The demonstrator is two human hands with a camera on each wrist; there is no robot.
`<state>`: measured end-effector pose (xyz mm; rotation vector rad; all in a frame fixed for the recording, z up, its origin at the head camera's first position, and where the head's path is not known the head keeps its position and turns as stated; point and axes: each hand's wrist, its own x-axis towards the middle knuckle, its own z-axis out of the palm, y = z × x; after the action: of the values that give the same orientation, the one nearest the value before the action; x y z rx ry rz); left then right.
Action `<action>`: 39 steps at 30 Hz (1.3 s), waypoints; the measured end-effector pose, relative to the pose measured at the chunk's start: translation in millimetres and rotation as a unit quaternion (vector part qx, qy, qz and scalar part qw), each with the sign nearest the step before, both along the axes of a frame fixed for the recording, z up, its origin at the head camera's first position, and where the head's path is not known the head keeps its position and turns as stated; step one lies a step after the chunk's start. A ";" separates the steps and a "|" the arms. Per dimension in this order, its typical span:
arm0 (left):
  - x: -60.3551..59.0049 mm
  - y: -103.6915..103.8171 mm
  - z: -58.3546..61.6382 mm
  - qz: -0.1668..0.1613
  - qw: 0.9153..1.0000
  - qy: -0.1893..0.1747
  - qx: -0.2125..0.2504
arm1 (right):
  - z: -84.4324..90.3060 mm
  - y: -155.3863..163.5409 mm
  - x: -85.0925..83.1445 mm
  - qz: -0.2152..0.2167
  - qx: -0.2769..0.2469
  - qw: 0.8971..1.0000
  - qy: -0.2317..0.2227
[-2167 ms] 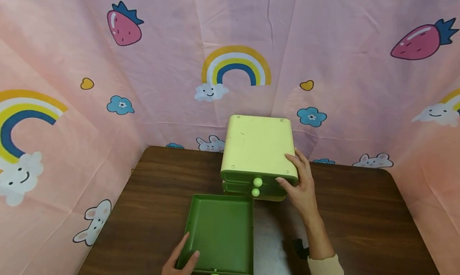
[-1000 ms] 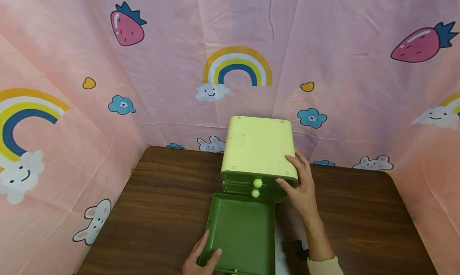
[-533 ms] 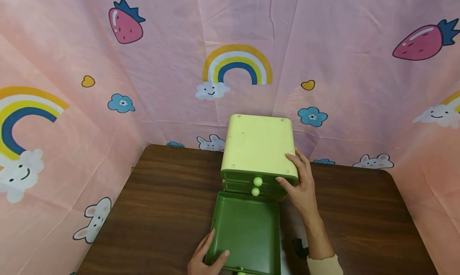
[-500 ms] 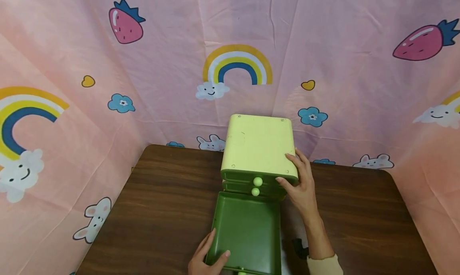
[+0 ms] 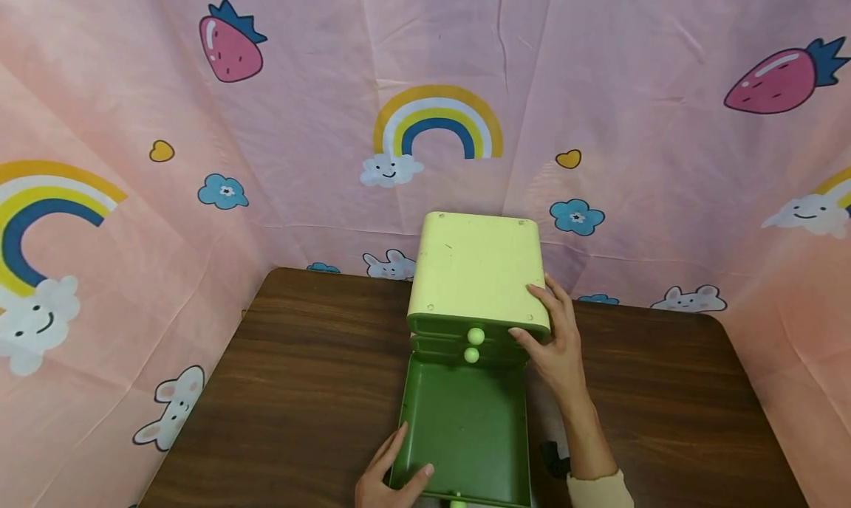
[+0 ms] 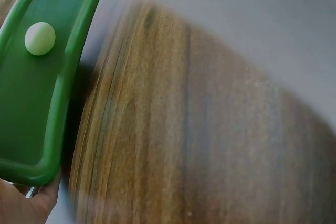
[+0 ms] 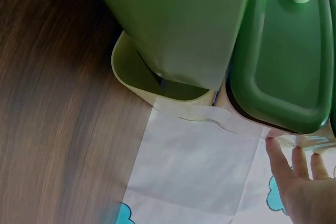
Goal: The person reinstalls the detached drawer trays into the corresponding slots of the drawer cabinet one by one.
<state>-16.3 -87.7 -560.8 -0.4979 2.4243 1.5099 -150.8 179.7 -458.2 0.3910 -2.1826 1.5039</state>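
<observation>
A pale yellow drawer cabinet (image 5: 475, 268) stands at the back middle of the brown table (image 5: 292, 390). Two green drawers with round knobs (image 5: 475, 335) sit shut in it. A loose green drawer (image 5: 465, 434) lies in front, with its far end at the cabinet's bottom slot (image 7: 157, 80). My left hand (image 5: 388, 478) grips the drawer's near left corner, thumb over the wall. The drawer's front and knob (image 6: 40, 38) fill the left wrist view. My right hand (image 5: 555, 338) clasps the cabinet's front right corner, fingers on top and thumb on the front.
Pink patterned cloth (image 5: 598, 124) walls the table on three sides, close behind the cabinet. A white sheet (image 7: 194, 166) lies under the cabinet and drawer. Bare wood spreads to the left and right of the cabinet.
My left hand has slid the loose drawer to the right and forward, from left of the cabinet to in line with its bottom slot. The right hand and cabinet have stayed put.
</observation>
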 end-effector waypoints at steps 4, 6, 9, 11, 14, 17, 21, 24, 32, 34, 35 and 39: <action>-1.2 0.8 -1.1 -0.009 1.000 -0.005 -0.002 | 0.8 -0.1 0.4 -0.004 0.004 1.000 0.001; -1.6 1.3 -1.4 -0.012 1.000 -0.006 0.002 | 0.9 0.0 0.4 -0.005 0.004 1.000 -0.001; -1.8 1.8 -1.0 -0.018 1.000 -0.009 0.011 | 0.5 -0.2 0.3 -0.005 0.002 1.000 -0.001; -1.9 1.9 -0.9 -0.021 1.000 -0.010 0.016 | -0.1 -0.3 0.1 -0.006 0.001 1.000 0.002; -2.3 0.6 -0.9 -0.027 0.999 -0.014 0.015 | -1.3 -1.0 0.3 -0.006 -0.001 1.000 0.012; -2.5 -1.7 -1.9 -0.029 0.999 -0.015 0.013 | -2.1 -2.3 0.3 0.003 -0.006 1.000 0.012; -4.8 -3.1 -4.3 -0.035 0.999 -0.006 -0.001 | -2.1 -3.1 0.5 0.005 -0.005 1.000 0.004; -7.8 -2.0 -6.0 -0.040 0.999 0.006 -0.013 | -1.1 -2.3 1.3 -0.004 0.001 1.000 0.003; -11.8 -1.0 -4.4 -0.040 0.998 0.028 -0.026 | 2.7 -0.4 1.8 0.012 -0.004 1.000 -0.010; -12.8 -1.0 -4.8 -0.040 0.998 0.036 -0.031 | 3.2 0.1 1.7 0.018 -0.010 1.000 -0.012; -13.0 -1.1 -5.4 -0.039 0.998 0.043 -0.035 | 3.3 0.2 1.9 0.020 -0.013 1.000 -0.013; -13.3 -2.2 -6.5 -0.041 0.997 0.049 -0.039 | -2.7 1.9 -0.5 0.025 -0.020 0.999 -0.013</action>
<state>-29.6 -89.9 -567.3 -0.3408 2.5531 1.4439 -151.3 181.6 -460.8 0.4177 -2.1749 1.5844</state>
